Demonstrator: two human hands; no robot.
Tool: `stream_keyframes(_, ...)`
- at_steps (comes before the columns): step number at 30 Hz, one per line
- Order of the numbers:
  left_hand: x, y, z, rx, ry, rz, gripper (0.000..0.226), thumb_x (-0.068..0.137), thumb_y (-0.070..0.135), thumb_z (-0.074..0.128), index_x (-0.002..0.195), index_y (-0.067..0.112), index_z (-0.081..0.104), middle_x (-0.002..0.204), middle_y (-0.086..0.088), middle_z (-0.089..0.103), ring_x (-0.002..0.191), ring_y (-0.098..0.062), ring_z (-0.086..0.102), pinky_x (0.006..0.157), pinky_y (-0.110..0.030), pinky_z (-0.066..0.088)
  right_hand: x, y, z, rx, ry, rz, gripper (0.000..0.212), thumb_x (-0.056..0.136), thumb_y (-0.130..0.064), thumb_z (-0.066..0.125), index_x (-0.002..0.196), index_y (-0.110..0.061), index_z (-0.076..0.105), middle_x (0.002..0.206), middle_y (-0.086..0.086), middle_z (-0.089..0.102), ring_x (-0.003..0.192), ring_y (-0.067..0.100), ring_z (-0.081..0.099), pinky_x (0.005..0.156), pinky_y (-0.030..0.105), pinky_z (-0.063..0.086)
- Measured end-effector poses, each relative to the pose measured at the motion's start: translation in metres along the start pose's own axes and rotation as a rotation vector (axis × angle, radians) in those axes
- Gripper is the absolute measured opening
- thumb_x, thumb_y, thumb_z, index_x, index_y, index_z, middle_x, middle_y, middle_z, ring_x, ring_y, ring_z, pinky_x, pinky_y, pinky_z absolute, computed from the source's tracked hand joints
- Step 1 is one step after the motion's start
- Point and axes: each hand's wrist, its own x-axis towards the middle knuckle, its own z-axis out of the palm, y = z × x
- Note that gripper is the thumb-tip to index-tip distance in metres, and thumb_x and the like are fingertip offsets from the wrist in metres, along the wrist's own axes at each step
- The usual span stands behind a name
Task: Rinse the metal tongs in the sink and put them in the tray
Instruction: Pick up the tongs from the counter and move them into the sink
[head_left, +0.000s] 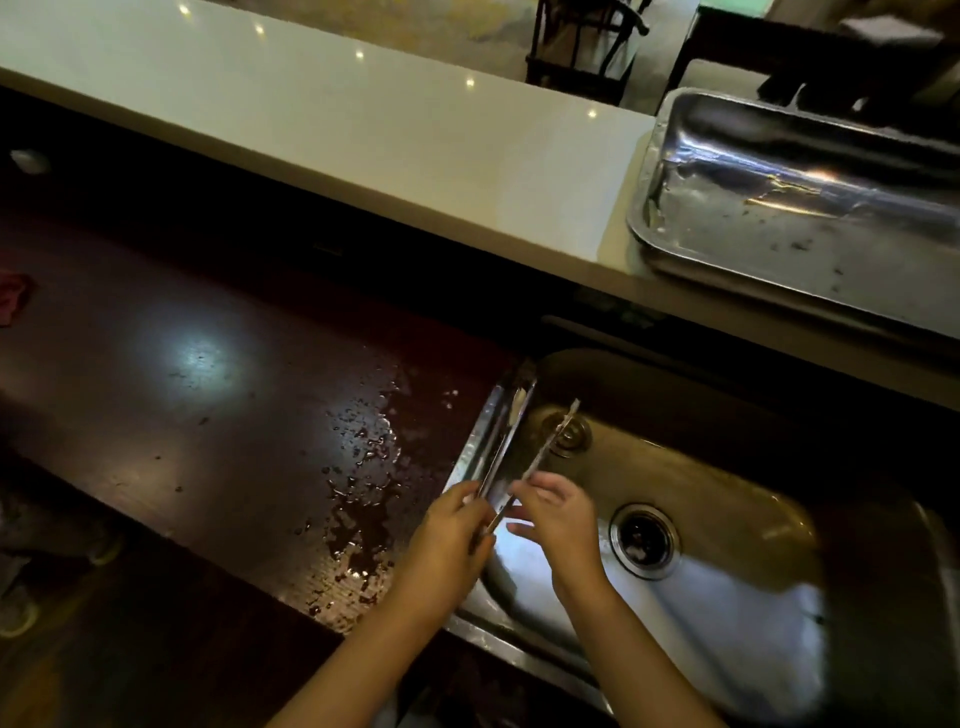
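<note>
The metal tongs (511, 431) are held over the left end of the steel sink (753, 613), their two arms spread and pointing away from me. My left hand (452, 535) grips the hinge end of the tongs. My right hand (558, 514) touches the right arm of the tongs with its fingers. The steel tray (675, 260) sits on the raised white counter at the upper right. I see no running water.
A dark wet countertop (234, 389) with water drops lies left of the sink. The sink's drain (644, 540) is right of my hands. A white ledge (311, 114) runs along the back. A red cloth (13, 299) lies at the far left.
</note>
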Motion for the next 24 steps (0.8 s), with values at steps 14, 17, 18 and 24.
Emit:
stream_keyframes(14, 0.062, 0.025, 0.094, -0.539, -0.389, -0.577, 0.013, 0.085, 0.008, 0.059, 0.095, 0.005, 0.066, 0.081, -0.010, 0.064, 0.066, -0.013, 0.057, 0.059, -0.024, 0.050, 0.036, 0.026, -0.097, -0.049, 0.115, 0.130, 0.015, 0.082, 0.004, 0.061, 0.094, -0.003, 0.058, 0.077, 0.011, 0.061, 0.063, 0.017, 0.058, 0.047, 0.022, 0.053)
stream_keyframes(17, 0.071, 0.014, 0.116, -0.484, -0.444, -0.595, 0.011, 0.086, 0.009, 0.059, 0.089, 0.005, 0.068, 0.084, -0.016, 0.063, 0.067, -0.020, 0.057, 0.067, -0.033, 0.053, 0.055, 0.046, -0.106, -0.075, 0.131, 0.174, 0.021, 0.082, 0.005, 0.060, 0.101, -0.001, 0.057, 0.071, 0.004, 0.056, 0.060, 0.014, 0.056, 0.044, 0.019, 0.052)
stream_keyframes(18, 0.074, 0.010, 0.123, -0.463, -0.450, -0.616, 0.013, 0.086, 0.010, 0.060, 0.090, 0.002, 0.068, 0.080, -0.016, 0.062, 0.066, -0.023, 0.057, 0.070, -0.037, 0.053, 0.061, 0.054, -0.108, -0.094, 0.126, 0.182, 0.021, 0.083, 0.005, 0.059, 0.103, 0.000, 0.057, 0.071, 0.004, 0.056, 0.061, 0.014, 0.057, 0.046, 0.020, 0.053)
stream_keyframes(24, 0.080, -0.018, 0.164, -0.254, -0.452, -0.604, 0.013, 0.083, 0.010, 0.062, 0.081, 0.003, 0.073, 0.062, -0.014, 0.062, 0.039, -0.010, 0.052, 0.048, -0.022, 0.049, 0.091, 0.097, -0.112, -0.202, 0.138, 0.229, 0.011, 0.083, 0.002, 0.059, 0.086, -0.009, 0.059, 0.086, 0.017, 0.064, 0.075, 0.032, 0.066, 0.065, 0.041, 0.058)
